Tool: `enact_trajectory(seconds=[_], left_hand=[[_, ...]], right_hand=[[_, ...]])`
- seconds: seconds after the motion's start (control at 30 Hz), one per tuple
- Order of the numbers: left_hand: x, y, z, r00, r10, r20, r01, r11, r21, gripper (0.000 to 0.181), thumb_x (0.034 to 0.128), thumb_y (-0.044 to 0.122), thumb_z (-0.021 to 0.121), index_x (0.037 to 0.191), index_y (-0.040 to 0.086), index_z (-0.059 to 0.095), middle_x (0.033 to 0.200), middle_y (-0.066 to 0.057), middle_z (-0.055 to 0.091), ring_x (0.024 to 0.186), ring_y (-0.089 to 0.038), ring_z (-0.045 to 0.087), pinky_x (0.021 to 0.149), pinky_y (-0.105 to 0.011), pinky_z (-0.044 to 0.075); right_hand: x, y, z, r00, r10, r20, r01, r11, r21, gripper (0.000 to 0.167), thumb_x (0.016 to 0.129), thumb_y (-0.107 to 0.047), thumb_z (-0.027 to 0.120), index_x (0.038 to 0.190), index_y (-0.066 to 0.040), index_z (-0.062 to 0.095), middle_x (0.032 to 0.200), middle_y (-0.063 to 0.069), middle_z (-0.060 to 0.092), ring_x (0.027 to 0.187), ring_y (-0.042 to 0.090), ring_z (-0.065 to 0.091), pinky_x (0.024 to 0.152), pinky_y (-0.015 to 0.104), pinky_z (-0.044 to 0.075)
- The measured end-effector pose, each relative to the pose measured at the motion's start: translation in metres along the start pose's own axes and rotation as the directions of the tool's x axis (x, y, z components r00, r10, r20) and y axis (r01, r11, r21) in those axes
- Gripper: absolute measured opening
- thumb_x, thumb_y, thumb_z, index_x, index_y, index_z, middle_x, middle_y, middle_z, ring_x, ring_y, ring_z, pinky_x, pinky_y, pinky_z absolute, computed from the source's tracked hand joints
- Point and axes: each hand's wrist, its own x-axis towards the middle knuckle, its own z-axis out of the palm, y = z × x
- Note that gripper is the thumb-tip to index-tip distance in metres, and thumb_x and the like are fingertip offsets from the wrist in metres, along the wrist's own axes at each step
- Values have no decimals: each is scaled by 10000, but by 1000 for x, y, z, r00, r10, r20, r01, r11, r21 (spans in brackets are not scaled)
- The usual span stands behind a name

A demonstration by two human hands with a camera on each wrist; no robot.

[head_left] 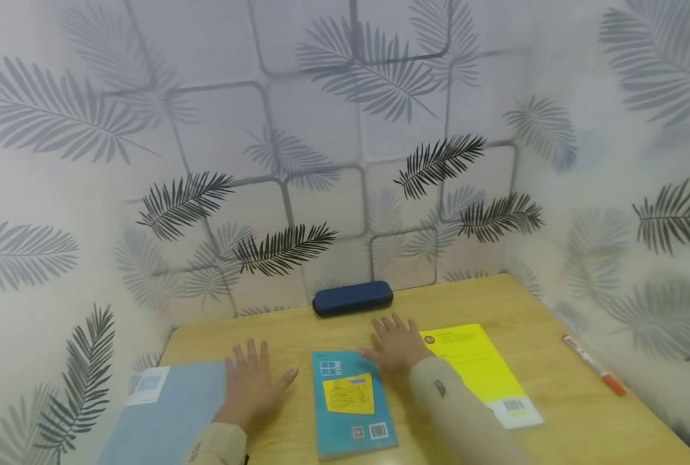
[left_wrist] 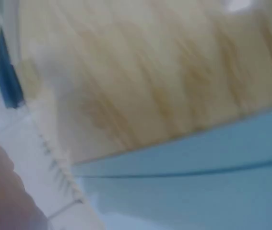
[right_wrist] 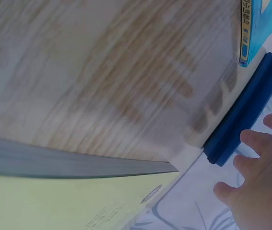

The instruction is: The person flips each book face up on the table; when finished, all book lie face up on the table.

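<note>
My left hand point(head_left: 252, 387), fingers spread, is over the right edge of a grey-blue folder or book point(head_left: 173, 413), holding nothing. Between the hands lies a teal book point(head_left: 351, 429) with a yellow panel and barcode. My right hand point(head_left: 400, 347) also has its fingers spread and holds nothing, between the teal book and a bright yellow book point(head_left: 473, 361). In the right wrist view, the hand point(right_wrist: 263, 179) appears near the dark blue case point(right_wrist: 246, 108). Whether either palm touches anything, I cannot tell. The left wrist view is blurred, with the grey-blue item point(left_wrist: 198, 196) low in it.
The dark blue case point(head_left: 353, 298) lies at the back of the wooden table point(head_left: 287, 326), by the leaf-patterned wall point(head_left: 322, 213). A red-and-white marker point(head_left: 594, 365) rests near the right edge. The patterned covering continues along both sides.
</note>
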Motion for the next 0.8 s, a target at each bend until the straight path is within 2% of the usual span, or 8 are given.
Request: enact_trajectory(seconds=[0.17,0.3,0.37,0.6,0.67,0.8], left_hand=[[-4,14,-2,997,61,40,-59,997,-53,1114,917,807,440,1621,-12,166,1649,-331,14,1486,-569,-56,1153,-718,-49],[-8,24,-2,991,79,104,-69,993,-92,1192,865,851,476,1639,33,84,1652,-304,-93,1478,-557,-127,1171,-686,-50],[-11,27,-1,987,79,142,-68,995,-77,1246,822,893,474,1645,66,35,1648,-282,-146,1473,-551,-158,1185,-658,-50],[-23,40,-7,975,148,167,-134,987,-93,1375,697,892,641,1640,38,119,1643,-325,-74,1470,-580,-105,1190,-663,-4],[-26,43,-9,970,153,191,-137,986,-92,1402,666,888,675,1645,59,111,1649,-311,-80,1479,-564,-107,1194,-656,-5],[-31,49,-13,958,167,234,-151,985,-87,1405,652,837,742,1648,71,113,1658,-303,-57,1493,-548,-77,1194,-654,-6]], right_hand=[[2,-2,5,1000,-12,16,13,999,-32,932,927,-800,427,1597,-155,373,1634,128,342,1524,411,200,1186,670,133],[2,-4,10,999,-22,25,23,998,-57,974,891,-829,457,1591,-157,386,1627,128,356,1527,417,186,1181,681,131],[1,-5,11,999,-29,25,30,998,-53,992,874,-836,481,1584,-148,398,1620,134,366,1525,423,188,1178,687,130],[-4,-9,8,999,-32,23,34,997,-75,1001,853,-841,513,1573,-152,423,1607,147,385,1518,447,187,1176,693,121],[-6,-11,6,999,-34,21,36,996,-83,993,855,-835,520,1569,-150,429,1600,157,392,1516,457,185,1173,699,115],[-7,-13,6,999,-39,24,41,995,-90,971,861,-828,519,1559,-157,445,1587,164,410,1514,464,181,1171,704,111]])
